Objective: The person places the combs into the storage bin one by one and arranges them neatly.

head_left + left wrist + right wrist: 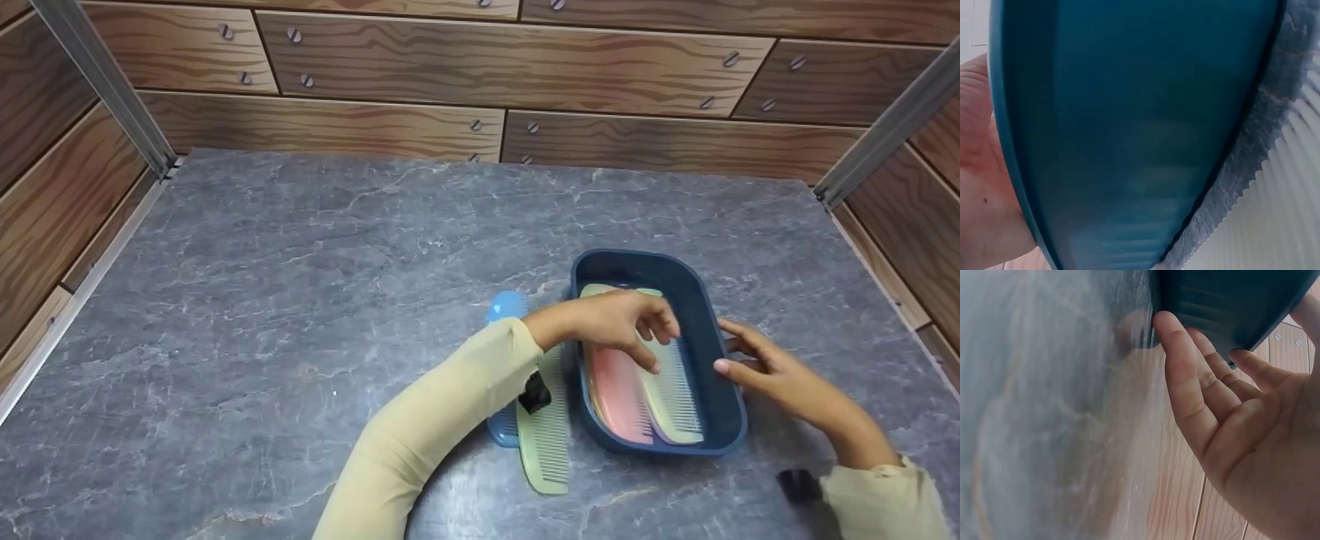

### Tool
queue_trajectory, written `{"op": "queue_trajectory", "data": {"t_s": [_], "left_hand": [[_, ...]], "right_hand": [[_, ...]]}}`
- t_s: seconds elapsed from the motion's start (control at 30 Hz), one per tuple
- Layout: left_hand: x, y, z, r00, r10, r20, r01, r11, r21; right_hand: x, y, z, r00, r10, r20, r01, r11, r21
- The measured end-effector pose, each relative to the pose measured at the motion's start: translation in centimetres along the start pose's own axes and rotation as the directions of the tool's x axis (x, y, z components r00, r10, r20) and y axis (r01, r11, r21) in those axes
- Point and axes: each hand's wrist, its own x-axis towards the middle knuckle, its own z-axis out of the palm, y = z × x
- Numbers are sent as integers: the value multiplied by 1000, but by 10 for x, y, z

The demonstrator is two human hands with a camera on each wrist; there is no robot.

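Note:
A dark blue plastic bin holds several combs, among them a pink comb and a pale yellow-green comb. My left hand hovers over them with fingers loosely bent and nothing held. At the bin's right side, my right hand holds the wall, its thumb at the rim and its fingers against the outside, as the right wrist view also shows. Left of the bin, a green comb lies beside a blue comb, partly hidden under my left forearm.
The bin stands on a grey marble-patterned tabletop. Wood-plank-patterned panels rise at the back and both sides, with metal posts at the back corners.

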Motion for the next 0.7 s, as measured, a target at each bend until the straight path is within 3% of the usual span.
{"op": "queue_trajectory", "data": {"t_s": [0.13,0.3,0.47,0.7], "left_hand": [[1,-1,0,998,-17,57,15,999,32],[4,-1,1,990,-102,98,88,987,131],[6,1,3,976,-189,106,158,955,250],[7,3,5,968,-229,101,176,910,376]], "right_hand": [[0,0,1,1000,-5,-6,5,1000,-5],[1,2,1,1000,-2,-13,1,1000,-12],[0,3,2,1000,-25,-9,25,1000,3],[0,1,1,1000,12,1,-12,1000,-14]]}}
